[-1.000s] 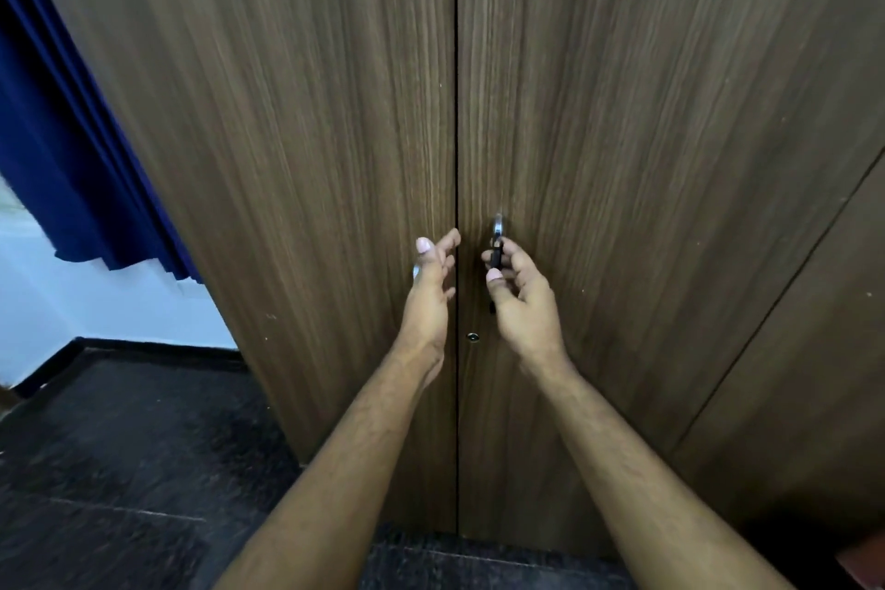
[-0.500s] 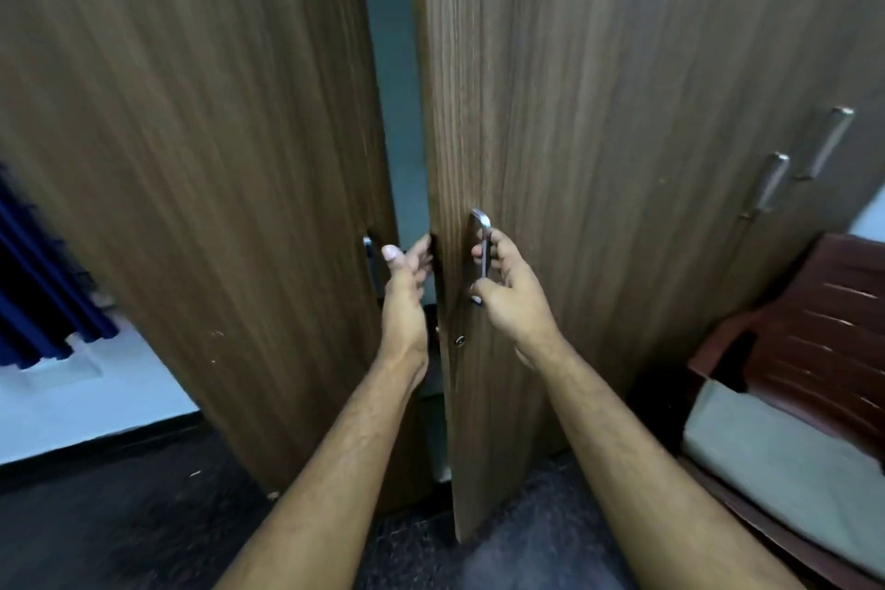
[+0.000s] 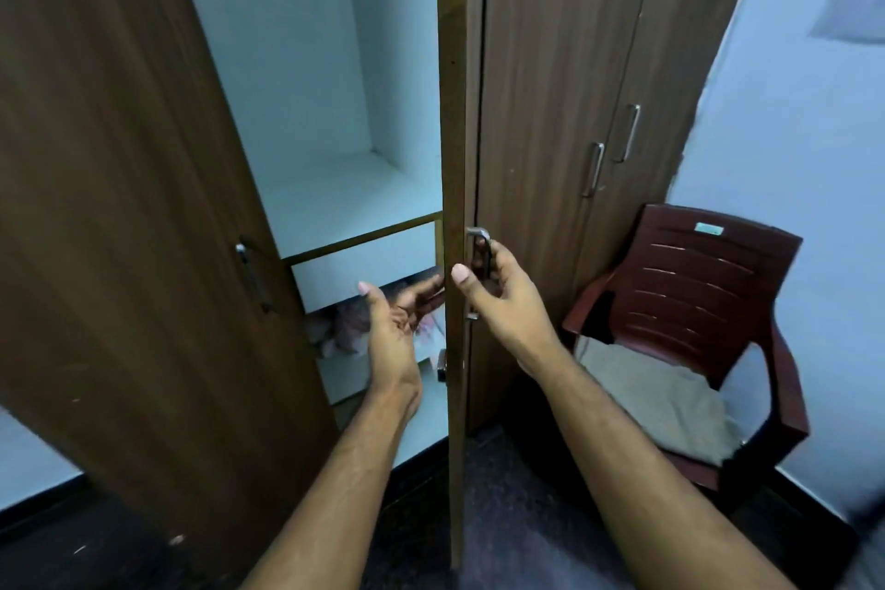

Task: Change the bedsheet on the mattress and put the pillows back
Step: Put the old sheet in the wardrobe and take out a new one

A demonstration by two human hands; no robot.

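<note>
A brown wooden wardrobe stands open in front of me. Its left door [image 3: 119,206] is swung wide and its right door [image 3: 452,158] is seen edge-on. My right hand [image 3: 498,297] grips the metal handle [image 3: 481,254] of the right door. My left hand [image 3: 397,321] is free, palm up with relaxed fingers, in the gap between the doors. On a low shelf behind it lies a folded patterned cloth [image 3: 340,326], pinkish and grey, partly hidden by my left hand. The upper white shelf [image 3: 335,201] holds nothing that I can see.
A dark red plastic chair [image 3: 709,302] with a grey cushion [image 3: 661,402] stands at the right against the pale wall. Two more shut wardrobe doors with metal handles [image 3: 613,149] lie behind the right door. The floor is dark stone.
Both doors have swung from shut to wide open. My left hand has let go of the left door's handle and now hangs open in the gap. My right hand still holds its handle.
</note>
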